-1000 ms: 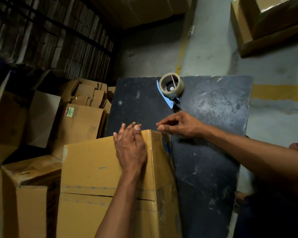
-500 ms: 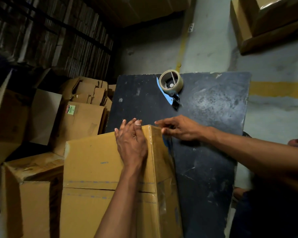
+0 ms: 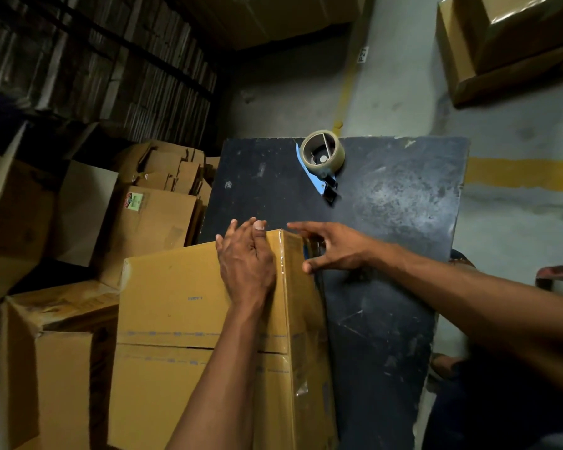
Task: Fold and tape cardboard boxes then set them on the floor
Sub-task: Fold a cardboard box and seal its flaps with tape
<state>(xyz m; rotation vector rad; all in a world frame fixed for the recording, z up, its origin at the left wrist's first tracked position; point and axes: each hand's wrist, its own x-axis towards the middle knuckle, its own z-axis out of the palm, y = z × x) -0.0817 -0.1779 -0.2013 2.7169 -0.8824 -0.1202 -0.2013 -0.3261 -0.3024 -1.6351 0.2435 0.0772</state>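
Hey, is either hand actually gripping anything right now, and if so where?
Neither grips. The left hand lies flat on the cardboard box near its far corner; the right hand is spread open beside that taped edge.

Left hand [image 3: 246,259] flat on box [image 3: 176,306]; right hand [image 3: 333,246] at its taped corner; tape dispenser [image 3: 322,160] on black table [image 3: 387,287].
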